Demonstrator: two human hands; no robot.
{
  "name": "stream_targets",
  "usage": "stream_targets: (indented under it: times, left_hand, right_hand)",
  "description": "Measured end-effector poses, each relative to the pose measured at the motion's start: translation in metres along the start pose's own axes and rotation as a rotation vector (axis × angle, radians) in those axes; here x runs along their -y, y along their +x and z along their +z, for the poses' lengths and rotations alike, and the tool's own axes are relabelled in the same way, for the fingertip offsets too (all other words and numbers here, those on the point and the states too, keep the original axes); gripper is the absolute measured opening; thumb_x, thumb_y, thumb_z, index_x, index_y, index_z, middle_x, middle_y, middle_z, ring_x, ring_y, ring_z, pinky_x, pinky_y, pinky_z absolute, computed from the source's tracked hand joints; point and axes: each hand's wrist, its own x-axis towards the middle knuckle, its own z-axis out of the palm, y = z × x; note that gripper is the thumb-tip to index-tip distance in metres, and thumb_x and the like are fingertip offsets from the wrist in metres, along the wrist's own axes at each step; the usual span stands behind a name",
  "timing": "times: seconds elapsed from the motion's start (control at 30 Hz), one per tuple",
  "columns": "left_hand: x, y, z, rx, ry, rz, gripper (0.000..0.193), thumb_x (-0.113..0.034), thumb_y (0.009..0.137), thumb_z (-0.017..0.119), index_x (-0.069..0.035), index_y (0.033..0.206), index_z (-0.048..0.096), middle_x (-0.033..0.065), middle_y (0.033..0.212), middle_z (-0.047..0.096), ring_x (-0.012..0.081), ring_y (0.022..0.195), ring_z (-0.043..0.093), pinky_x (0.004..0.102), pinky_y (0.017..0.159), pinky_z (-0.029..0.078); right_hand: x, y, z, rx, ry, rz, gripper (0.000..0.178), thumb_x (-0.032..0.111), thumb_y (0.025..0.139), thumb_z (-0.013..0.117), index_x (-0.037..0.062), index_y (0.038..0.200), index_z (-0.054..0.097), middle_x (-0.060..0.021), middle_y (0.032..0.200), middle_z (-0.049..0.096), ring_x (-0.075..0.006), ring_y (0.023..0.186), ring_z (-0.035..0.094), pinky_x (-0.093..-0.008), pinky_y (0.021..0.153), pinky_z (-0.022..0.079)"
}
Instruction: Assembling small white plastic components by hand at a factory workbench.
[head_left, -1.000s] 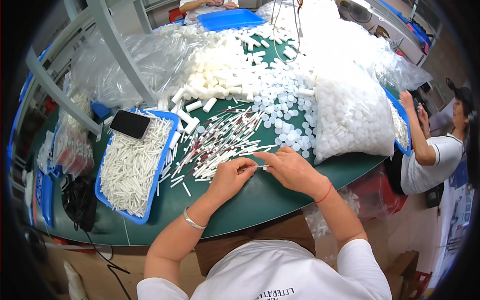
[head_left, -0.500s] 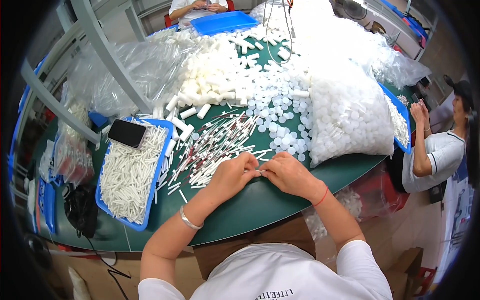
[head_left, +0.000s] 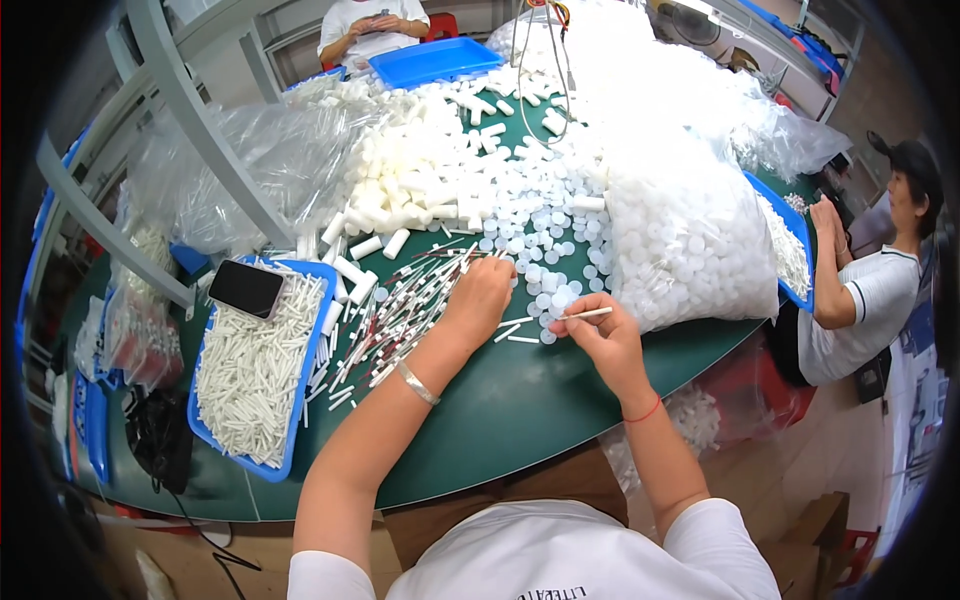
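Note:
In my right hand (head_left: 610, 345), a thin white stick (head_left: 592, 313) is pinched between thumb and fingers, just over the table. My left hand (head_left: 480, 300) reaches farther forward, its fingers curled together at the edge of a heap of thin white and dark-red sticks (head_left: 395, 315). Whatever those fingers hold, if anything, is hidden. Small translucent round caps (head_left: 545, 240) are scattered beyond and between both hands. Two loose white sticks (head_left: 515, 328) lie on the green table (head_left: 480, 400) between my hands.
A blue tray (head_left: 293, 440) full of short white sticks stands left, a phone (head_left: 247, 288) on top. White cylinders (head_left: 410, 180) are heaped behind. A bulging bag of caps (head_left: 690, 235) sits right. Grey posts (head_left: 215, 130) rise at left. Co-workers sit across and at right.
My hands were together in front of the heap; now they are apart. The left has moved forward and left to the heap's edge, the right to the right with the white stick.

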Motion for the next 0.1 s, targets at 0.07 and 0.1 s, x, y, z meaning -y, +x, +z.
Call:
stream_targets:
  times: [0.07,0.1]
  left_hand:
    - [0.0018,-0.0041,-0.0043,0.018,0.032,0.032,0.016,-0.007,0.081,0.065,-0.003,0.096,0.061,0.0149,0.095,0.058,0.0317,0.094,0.057,0.0395,0.081,0.048]
    - [0.0023,-0.0055,-0.0063,0.031,0.061,0.065,0.019,-0.007,0.081,0.063,-0.004,0.100,0.059,0.0153,0.096,0.057,0.0314,0.096,0.057,0.0392,0.080,0.049]
  right_hand:
    - [0.0053,0.0035,0.0041,0.016,0.028,-0.008,0.013,0.001,0.091,0.058,-0.0025,0.103,0.057,-0.0127,0.095,0.067,-0.0199,0.087,0.068,-0.0320,0.082,0.054]
    - [0.0023,0.0056,0.0032,0.027,0.025,-0.042,0.016,0.002,0.091,0.058,-0.0029,0.106,0.057,-0.0142,0.100,0.068,-0.0197,0.089,0.068,-0.0319,0.082,0.054]
